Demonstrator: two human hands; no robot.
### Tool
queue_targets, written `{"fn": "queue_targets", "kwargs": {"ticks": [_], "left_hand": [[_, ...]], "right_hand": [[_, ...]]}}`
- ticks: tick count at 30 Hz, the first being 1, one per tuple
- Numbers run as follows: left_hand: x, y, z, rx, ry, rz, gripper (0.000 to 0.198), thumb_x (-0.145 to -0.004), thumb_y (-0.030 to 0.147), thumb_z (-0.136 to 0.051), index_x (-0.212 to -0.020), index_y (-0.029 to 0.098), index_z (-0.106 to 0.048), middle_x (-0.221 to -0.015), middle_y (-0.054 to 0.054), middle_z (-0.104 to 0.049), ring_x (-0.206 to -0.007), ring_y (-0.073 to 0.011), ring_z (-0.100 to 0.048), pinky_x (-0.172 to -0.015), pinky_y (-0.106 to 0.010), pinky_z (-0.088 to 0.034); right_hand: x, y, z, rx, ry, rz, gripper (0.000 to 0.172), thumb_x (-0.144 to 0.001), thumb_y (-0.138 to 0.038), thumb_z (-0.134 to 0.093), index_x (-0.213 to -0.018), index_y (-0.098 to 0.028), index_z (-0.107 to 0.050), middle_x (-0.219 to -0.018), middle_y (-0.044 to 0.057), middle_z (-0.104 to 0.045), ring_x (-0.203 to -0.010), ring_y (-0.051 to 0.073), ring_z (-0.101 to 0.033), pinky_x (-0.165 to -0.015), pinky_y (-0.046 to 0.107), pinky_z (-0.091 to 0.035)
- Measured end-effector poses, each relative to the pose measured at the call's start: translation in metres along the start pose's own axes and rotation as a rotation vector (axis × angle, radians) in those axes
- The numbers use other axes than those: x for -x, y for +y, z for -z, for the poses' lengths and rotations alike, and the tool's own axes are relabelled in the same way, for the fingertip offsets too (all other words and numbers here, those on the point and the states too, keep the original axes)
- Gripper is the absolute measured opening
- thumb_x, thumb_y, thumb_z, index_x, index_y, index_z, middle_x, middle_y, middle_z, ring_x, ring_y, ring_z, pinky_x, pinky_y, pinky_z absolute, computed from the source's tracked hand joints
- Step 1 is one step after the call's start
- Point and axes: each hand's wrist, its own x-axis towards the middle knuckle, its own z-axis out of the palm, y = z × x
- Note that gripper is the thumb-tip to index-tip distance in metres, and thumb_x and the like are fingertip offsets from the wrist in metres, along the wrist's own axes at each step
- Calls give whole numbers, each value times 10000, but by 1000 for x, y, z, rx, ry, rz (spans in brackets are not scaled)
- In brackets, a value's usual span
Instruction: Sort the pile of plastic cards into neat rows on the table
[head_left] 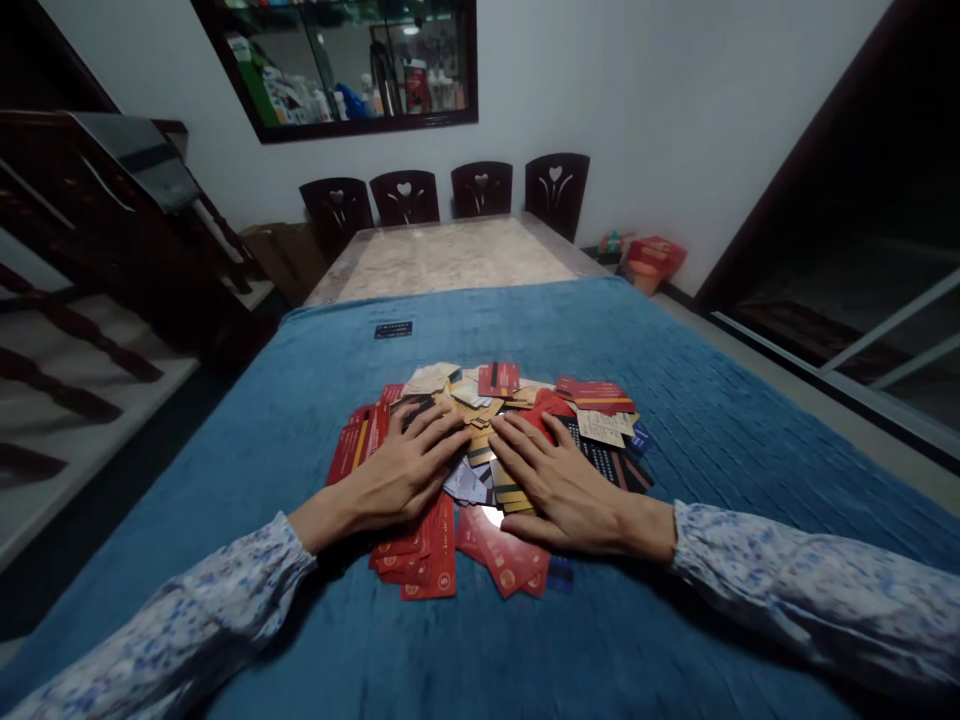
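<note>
A loose heap of plastic cards lies on a blue cloth, with gold, red, black and white ones overlapping. My left hand rests flat on the heap's left part, fingers stretched out, over red cards. On the right part lies my right hand, palm down with its fingers spread. Red envelopes stick out below my left hand. Pinkish-red cards show beneath the right one. What lies under both palms is hidden.
A single black card lies apart, farther up the cloth. Past the cloth, the marble tabletop runs to dark chairs by the wall. A wooden stair railing stands left; a red bag sits on the floor at right.
</note>
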Motion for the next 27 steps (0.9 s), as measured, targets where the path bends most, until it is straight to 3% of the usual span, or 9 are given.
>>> {"fn": "queue_targets", "kwargs": {"ticks": [8,11,16,19,23,27], "left_hand": [[-8,15,8,-9,35,-128,361,-950,187,-521,-1278,260,-653,-1323,-119,-666,-1312,-299,-514,-1132,-536,-338],[-15,20,7,-35,40,-109,345,-965,239,-528,-1288,226,-647,-1330,-140,-656,-1309,-316,-508,-1120,-538,-338],[-29,33,2,-69,-22,-82,456,-991,362,-513,-1397,162,-572,-1424,-185,-588,-1363,-357,-460,-1134,-565,-300],[-35,41,-1,-62,-48,-70,469,-1000,385,-510,-1395,135,-550,-1428,-193,-578,-1365,-358,-463,-1129,-554,-299],[-34,44,-1,-39,-63,-59,365,-1003,337,-495,-1302,149,-587,-1341,-177,-623,-1367,-351,-469,-1098,-540,-332],[-27,43,2,-33,-47,-57,272,-985,301,-507,-1164,133,-624,-1309,-187,-632,-1349,-351,-494,-1092,-547,-339]], "right_hand": [[10,27,5,31,-18,26,700,-1020,-530,-404,-1610,-157,-352,-1624,213,-391,-1495,350,-371,-1178,596,-286],[16,42,7,27,-25,52,689,-1026,-491,-405,-1617,-145,-328,-1609,217,-414,-1503,337,-365,-1181,584,-289],[22,62,8,18,-26,94,759,-1007,-576,-440,-1590,-99,-353,-1599,249,-415,-1480,361,-383,-1155,591,-306],[21,65,10,9,2,118,720,-1005,-595,-440,-1512,-83,-447,-1552,264,-469,-1427,371,-438,-1116,578,-337],[20,66,16,-25,43,139,543,-1003,-562,-456,-1294,-126,-597,-1396,238,-595,-1252,351,-557,-1009,536,-405],[19,67,23,-16,75,175,507,-968,-618,-492,-1088,-145,-628,-1235,219,-650,-1082,321,-586,-947,506,-408]]}}
